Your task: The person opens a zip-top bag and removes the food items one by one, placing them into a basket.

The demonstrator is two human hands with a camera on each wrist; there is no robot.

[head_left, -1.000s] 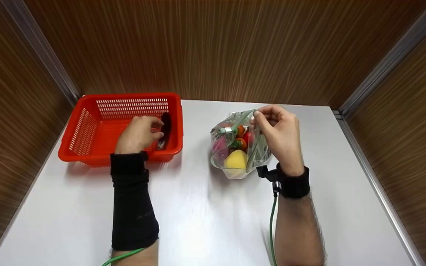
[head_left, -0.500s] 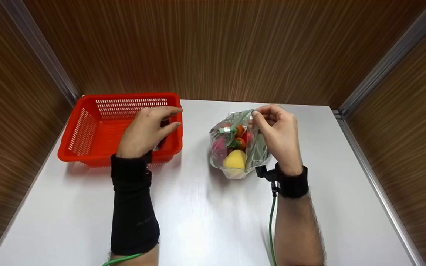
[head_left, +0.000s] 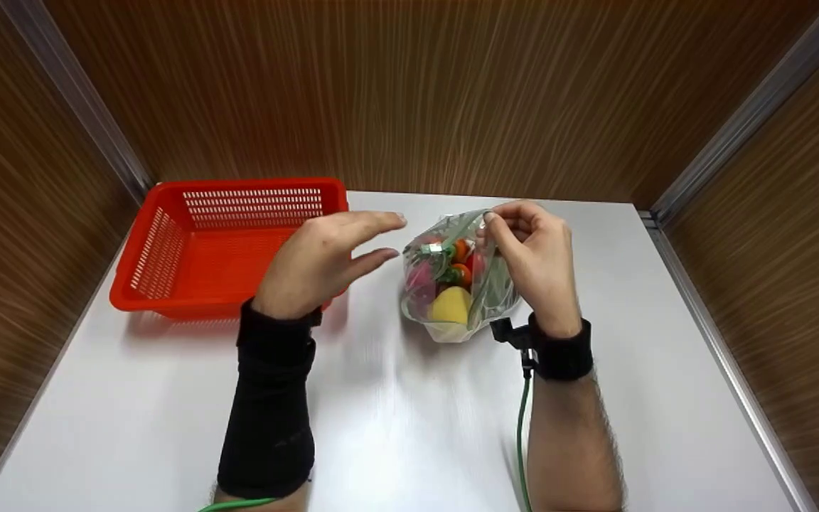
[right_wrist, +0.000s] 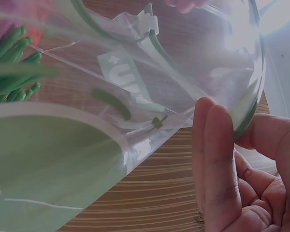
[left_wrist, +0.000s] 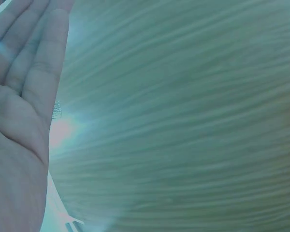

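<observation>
My left hand (head_left: 320,259) is held in the air over the right end of the red basket (head_left: 239,185). Its fingers and thumb are extended towards the bag with a gap between them, and nothing shows in them. The left wrist view shows the bare palm (left_wrist: 14,125). My right hand (head_left: 541,263) pinches the upper edge of a clear zip bag (head_left: 498,295) between thumb and fingers. Through the plastic I see a yellow piece (head_left: 451,306), small orange-red vegetables with green stems, and something pink-purple. In the right wrist view, a pale zip slider (right_wrist: 148,23) sits on the bag's edge.
Wood-patterned panels (head_left: 409,92) stand at the back and sides of the white table (head_left: 374,427). Green cables (head_left: 523,434) run from both wrist straps. The basket's right end is partly hidden behind my left hand.
My left hand has risen from beside a dark long thing in the basket and moved right towards the bag, its fingers spreading. That dark thing is now out of sight. The right hand has barely moved.
</observation>
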